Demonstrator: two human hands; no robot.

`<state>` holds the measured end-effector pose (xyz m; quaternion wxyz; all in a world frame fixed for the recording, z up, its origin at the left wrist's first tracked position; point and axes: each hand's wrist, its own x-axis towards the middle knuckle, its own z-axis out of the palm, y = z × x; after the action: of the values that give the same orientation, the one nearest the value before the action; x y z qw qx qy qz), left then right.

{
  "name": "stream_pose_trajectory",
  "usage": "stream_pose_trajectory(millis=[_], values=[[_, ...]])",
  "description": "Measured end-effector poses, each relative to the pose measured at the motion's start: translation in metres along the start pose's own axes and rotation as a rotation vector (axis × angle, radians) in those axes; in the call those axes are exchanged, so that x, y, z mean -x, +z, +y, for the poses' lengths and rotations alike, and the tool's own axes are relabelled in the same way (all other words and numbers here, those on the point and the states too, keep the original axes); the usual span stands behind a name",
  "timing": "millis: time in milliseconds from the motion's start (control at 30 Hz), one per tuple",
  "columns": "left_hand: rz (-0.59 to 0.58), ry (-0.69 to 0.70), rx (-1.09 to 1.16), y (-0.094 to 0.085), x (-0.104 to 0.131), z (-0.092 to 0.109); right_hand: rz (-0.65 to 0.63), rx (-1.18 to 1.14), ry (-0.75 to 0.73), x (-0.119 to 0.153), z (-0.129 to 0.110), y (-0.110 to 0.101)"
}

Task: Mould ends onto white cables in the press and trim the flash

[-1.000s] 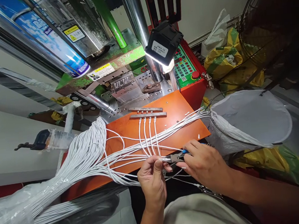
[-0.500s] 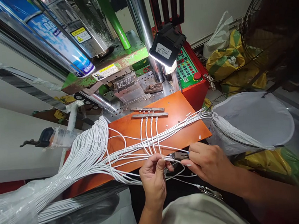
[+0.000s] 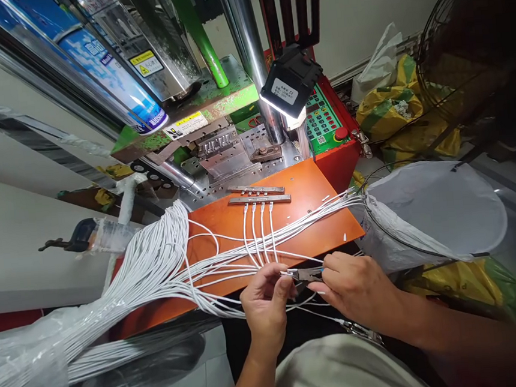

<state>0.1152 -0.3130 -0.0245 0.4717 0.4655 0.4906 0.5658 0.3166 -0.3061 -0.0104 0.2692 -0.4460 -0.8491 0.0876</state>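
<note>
My left hand pinches a white cable between thumb and fingers, in front of the board's near edge. My right hand is closed around a pair of pliers, whose jaws reach the cable's end at my left fingertips. Whether the jaws bite on it, I cannot tell. Just beyond, white cables run across the orange board. Several cable ends are plugged side by side into a slotted metal bar, with a second metal bar behind it.
A press with a metal mould stands behind the board. The red control box and a black lamp are at its right. Cable bundles hang over the left side. A white-lined bin stands at the right.
The pliers have come left and turned slightly, so their jaws now meet the cable end at my left fingertips. The cables on the board look the same.
</note>
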Motion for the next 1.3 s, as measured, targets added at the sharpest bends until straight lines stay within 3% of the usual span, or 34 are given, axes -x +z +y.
stream_pose_trajectory(millis=[100,300,367,433,567,667,967,1100,1300], values=[[-0.066,-0.060,-0.012,-0.001,-0.003,0.004,-0.093,-0.204,0.107,0.001,0.000,-0.002],[-0.218,-0.154,0.181,-0.003,-0.009,0.008,-0.583,-1.265,0.560,0.001,0.003,-0.004],[-0.265,-0.196,0.216,-0.003,-0.010,0.007,-0.630,-1.360,0.602,0.002,0.003,-0.003],[-0.255,-0.187,0.164,-0.004,-0.010,0.005,-0.527,-1.111,0.540,0.006,0.002,-0.003],[-0.067,-0.067,-0.040,-0.001,-0.004,0.003,-0.084,-0.227,0.280,0.014,-0.005,-0.001],[0.087,0.033,-0.123,0.006,0.004,0.002,0.023,0.052,0.178,0.016,-0.011,0.001],[0.241,0.410,-0.421,0.016,0.025,-0.010,0.058,0.140,0.209,0.013,-0.019,0.003],[0.335,0.416,-0.439,0.017,0.024,-0.012,0.052,0.105,0.205,0.014,-0.023,0.001],[0.329,0.584,-0.516,0.021,0.022,-0.011,0.045,0.098,0.246,0.013,-0.026,0.007]])
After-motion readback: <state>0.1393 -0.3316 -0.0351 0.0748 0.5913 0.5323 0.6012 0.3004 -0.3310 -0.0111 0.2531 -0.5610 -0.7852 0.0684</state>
